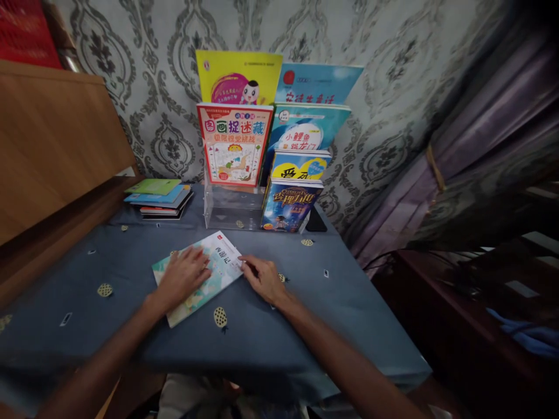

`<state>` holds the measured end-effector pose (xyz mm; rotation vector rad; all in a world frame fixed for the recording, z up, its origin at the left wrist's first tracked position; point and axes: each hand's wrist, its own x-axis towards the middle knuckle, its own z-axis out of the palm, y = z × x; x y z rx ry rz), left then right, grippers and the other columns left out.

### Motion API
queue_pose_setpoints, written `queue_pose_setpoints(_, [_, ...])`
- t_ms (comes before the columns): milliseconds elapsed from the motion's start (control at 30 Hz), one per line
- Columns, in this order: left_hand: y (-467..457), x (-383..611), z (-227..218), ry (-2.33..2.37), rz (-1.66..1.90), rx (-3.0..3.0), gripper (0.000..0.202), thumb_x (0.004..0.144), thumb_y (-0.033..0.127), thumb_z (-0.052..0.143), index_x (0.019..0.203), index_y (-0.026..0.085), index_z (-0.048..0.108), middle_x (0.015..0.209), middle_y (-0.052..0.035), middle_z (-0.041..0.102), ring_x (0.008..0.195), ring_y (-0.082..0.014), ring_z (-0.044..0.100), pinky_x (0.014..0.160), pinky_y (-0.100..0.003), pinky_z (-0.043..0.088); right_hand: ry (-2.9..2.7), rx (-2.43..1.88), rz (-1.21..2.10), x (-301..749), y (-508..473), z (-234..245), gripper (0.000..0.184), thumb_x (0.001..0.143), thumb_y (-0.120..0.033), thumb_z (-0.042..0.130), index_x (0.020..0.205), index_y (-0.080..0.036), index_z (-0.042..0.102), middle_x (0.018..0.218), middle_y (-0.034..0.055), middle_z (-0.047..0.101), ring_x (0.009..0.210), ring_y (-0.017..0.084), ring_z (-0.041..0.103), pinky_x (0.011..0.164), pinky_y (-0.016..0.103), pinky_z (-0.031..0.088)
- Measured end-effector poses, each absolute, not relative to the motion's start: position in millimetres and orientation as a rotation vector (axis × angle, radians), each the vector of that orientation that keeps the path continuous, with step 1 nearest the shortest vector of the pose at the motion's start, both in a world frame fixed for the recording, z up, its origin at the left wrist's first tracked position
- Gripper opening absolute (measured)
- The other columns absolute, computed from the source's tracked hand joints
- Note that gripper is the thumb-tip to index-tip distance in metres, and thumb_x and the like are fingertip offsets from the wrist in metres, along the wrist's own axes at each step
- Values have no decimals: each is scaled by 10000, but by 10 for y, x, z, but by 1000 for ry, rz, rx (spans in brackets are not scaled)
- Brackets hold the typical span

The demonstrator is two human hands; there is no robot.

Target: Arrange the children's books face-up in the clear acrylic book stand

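A pale green and white paperback book [221,272] lies closed and slanted on the table, cover up. My left hand [186,272] rests flat on the cover, fingers stretched out, hiding part of the picture. At the book's right edge, my right hand [264,278] pinches the cover side with bent fingers; the thumb is partly hidden. Behind the book stands a clear stepped display rack [231,215]. It carries a red-bordered picture book [236,145], a yellow book [240,70], teal books [301,125] and a dark blue book [290,206].
A small stack of thin books [159,198] lies at the back left, beside a wooden panel [56,145]. A dark phone-like slab [316,221] sits right of the rack. The grey-blue tablecloth [332,326] ends at the right near a purple curtain [397,192].
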<state>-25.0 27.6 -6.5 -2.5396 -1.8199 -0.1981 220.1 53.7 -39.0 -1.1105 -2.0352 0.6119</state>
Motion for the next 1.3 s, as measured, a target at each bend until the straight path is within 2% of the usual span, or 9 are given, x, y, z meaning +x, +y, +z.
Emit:
queue_pose_setpoints(67, [246, -434, -67, -1956, -158, -2400, 375, 971, 371, 546, 1313, 235, 616, 1445, -142, 549, 1344, -369, 491, 1059, -535, 424, -2055, -1109, 580, 2196, 548, -400, 322, 959, -320, 468, 1124, -204, 719, 803, 49, 746, 665, 179, 639, 709, 302, 500])
queue_pose_setpoints(133, [189, -545, -81, -2024, -136, -2338, 404, 980, 402, 519, 1345, 247, 594, 1416, -142, 557, 1253, -355, 560, 995, -506, 473, -2076, -1094, 552, 2187, 578, -409, 315, 957, -302, 471, 1127, -196, 713, 885, 73, 759, 746, 197, 674, 756, 320, 513])
queue_pose_setpoints(233, [93, -575, -127, -2012, -173, -2290, 392, 984, 433, 485, 1303, 247, 618, 1303, -138, 593, 1121, -321, 604, 911, -452, 508, -2108, -1095, 524, 2162, 676, -427, 296, 936, -259, 501, 1141, -201, 706, 1002, 93, 760, 881, 222, 698, 842, 350, 524])
queue_pose_setpoints(367, [92, -488, -210, -1986, -245, -2211, 386, 985, 418, 470, 1272, 212, 625, 1241, -149, 595, 1091, -300, 573, 937, -420, 486, -2151, -1082, 530, 2105, 874, -464, 308, 899, -228, 550, 1166, -196, 700, 1090, 108, 750, 978, 244, 696, 912, 389, 529])
queue_pose_setpoints(533, [279, -385, -270, -1985, -332, -2240, 363, 974, 399, 496, 1200, 159, 648, 1188, -165, 604, 1090, -309, 556, 985, -436, 456, -2162, -1081, 500, 2030, 1114, -543, 326, 903, -225, 553, 1200, -201, 685, 1305, 131, 677, 1251, 271, 600, 1063, 457, 461])
queue_pose_setpoints(667, [335, -328, -227, -1996, -383, -2301, 370, 972, 383, 499, 1222, 149, 637, 1207, -178, 593, 1107, -325, 550, 992, -469, 445, -2206, -1106, 499, 2013, 1244, -632, 381, 909, -242, 553, 1265, -142, 648, 1421, 193, 585, 1368, 288, 506, 1128, 491, 401])
queue_pose_setpoints(867, [183, -226, -130, -1914, -282, -2376, 377, 991, 366, 485, 1282, 167, 617, 1269, -185, 605, 1208, -363, 533, 1056, -578, 372, -2229, -1077, 500, 2043, 1293, -696, 413, 923, -281, 564, 1315, -159, 615, 1461, 179, 554, 1403, 280, 467, 1157, 507, 370])
queue_pose_setpoints(1067, [-56, -142, -282, -1386, -423, -2883, 547, 947, 516, 579, 1416, 245, 503, 1495, -124, 488, 1420, -297, 395, 1187, -495, 285, -2226, -1077, 487, 2041, 1204, -670, 403, 918, -253, 552, 1293, -134, 639, 1431, 178, 584, 1416, 287, 448, 1187, 514, 327])
queue_pose_setpoints(1300, [-45, -120, -463, -1200, -457, -2701, 394, 1028, 421, 457, 1316, 183, 581, 1349, -131, 634, 1333, -271, 532, 1138, -467, 385, -2144, -944, 671, 2169, 745, -593, 336, 924, -252, 541, 1219, -203, 696, 1268, 107, 702, 1314, 265, 546, 1102, 480, 432])
